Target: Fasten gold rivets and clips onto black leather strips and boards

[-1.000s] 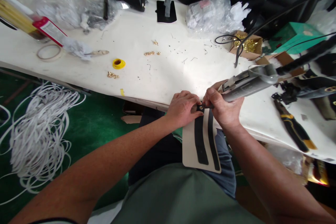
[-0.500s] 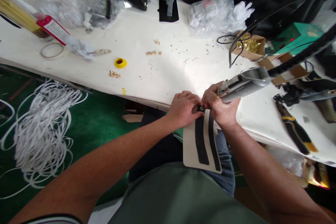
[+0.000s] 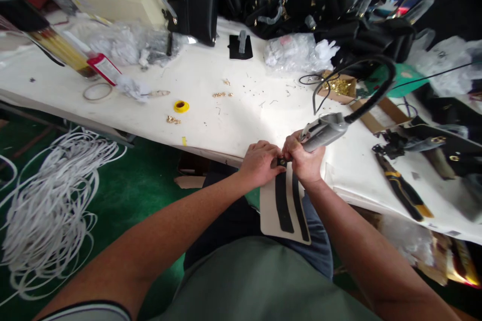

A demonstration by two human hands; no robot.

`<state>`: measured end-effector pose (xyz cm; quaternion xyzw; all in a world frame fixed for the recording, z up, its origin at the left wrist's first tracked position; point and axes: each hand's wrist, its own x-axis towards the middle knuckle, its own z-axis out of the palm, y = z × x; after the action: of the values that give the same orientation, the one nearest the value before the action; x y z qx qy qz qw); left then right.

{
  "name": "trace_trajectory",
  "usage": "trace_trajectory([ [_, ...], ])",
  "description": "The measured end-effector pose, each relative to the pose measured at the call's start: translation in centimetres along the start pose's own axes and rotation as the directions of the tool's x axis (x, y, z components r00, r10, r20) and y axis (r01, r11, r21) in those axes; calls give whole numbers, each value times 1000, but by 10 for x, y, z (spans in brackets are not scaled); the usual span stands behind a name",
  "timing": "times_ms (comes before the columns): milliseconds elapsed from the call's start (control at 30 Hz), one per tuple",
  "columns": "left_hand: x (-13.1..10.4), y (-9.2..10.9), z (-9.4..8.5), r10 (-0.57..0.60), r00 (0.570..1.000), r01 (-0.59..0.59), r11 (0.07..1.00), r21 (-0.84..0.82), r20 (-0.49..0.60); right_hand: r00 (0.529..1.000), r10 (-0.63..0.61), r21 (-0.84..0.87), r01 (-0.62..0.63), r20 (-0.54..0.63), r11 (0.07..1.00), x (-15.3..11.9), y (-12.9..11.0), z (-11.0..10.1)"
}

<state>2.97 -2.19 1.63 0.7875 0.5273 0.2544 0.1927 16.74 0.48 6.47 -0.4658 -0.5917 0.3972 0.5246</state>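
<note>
A beige panel with two dark strips (image 3: 285,205) hangs over the table's front edge above my lap. My left hand (image 3: 260,163) is closed on its upper end, thumb and fingers pinching beside a small dark piece with a metal dot (image 3: 281,161). My right hand (image 3: 304,158) touches the same end, its fingers pressed together next to my left fingertips. A grey metal tool with a black cord (image 3: 327,132) rises over my right hand and hides part of it; whether that hand grips the tool or the panel is hard to make out.
Small gold pieces (image 3: 173,120) and a yellow roll (image 3: 181,106) lie on the white table (image 3: 143,125). Pliers (image 3: 404,188) are at the right. Behind stand black bags (image 3: 192,5), a control box (image 3: 113,0) and a carton of gold parts (image 3: 339,86). White cord (image 3: 56,210) heaps at lower left.
The view has tilted up, showing more of the table's back and the control box. The tool and my right hand appear slightly further left. Both hands stay at the panel's upper end.
</note>
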Motion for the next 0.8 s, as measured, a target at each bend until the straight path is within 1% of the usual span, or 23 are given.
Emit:
trace_trajectory([
  [133,-1,2,1,-16,1000,16,1000,7,-16,994,88,12,-88,61,996,1,1,-4],
  [200,-1,2,3,-24,1000,24,1000,13,-20,992,79,34,-82,98,996,3,-6,-6],
  [267,-1,2,3,-22,1000,22,1000,17,-21,994,41,24,-43,100,999,8,-17,-9],
  [333,-1,2,3,-14,1000,14,1000,22,-16,997,-2,-79,8,71,997,18,-25,-12],
  [367,-1,2,2,-11,1000,11,1000,27,-13,998,-20,-180,31,65,983,24,-27,-14],
  [400,-1,2,2,-9,1000,9,999,31,-7,997,-25,-311,47,77,949,30,-26,-16],
  [433,-1,2,1,-7,1000,8,999,35,-2,994,-10,-458,57,106,887,36,-22,-18],
  [500,-1,4,0,-6,1000,6,999,33,0,981,80,-710,71,176,701,48,-7,-23],
  [533,-1,4,0,-6,1000,6,1000,30,-2,971,133,-789,77,197,609,52,2,-25],
  [567,-1,4,0,-8,1000,8,1000,24,-8,961,173,-837,90,215,540,55,12,-28],
  [600,-1,5,1,-11,1000,11,1000,20,-16,955,192,-860,104,228,499,57,21,-31],
  [667,-2,4,3,-12,999,12,1000,13,-35,953,188,-876,129,240,465,55,33,-38],
  [700,-3,4,4,-8,999,9,1000,12,-46,959,161,-875,136,234,465,52,35,-44],
  [767,-5,3,6,2,998,-1,1000,10,-70,978,78,-850,129,195,511,36,31,-58],
  [800,-5,3,7,5,997,-4,1000,9,-79,986,46,-822,105,158,559,23,27,-67],
])
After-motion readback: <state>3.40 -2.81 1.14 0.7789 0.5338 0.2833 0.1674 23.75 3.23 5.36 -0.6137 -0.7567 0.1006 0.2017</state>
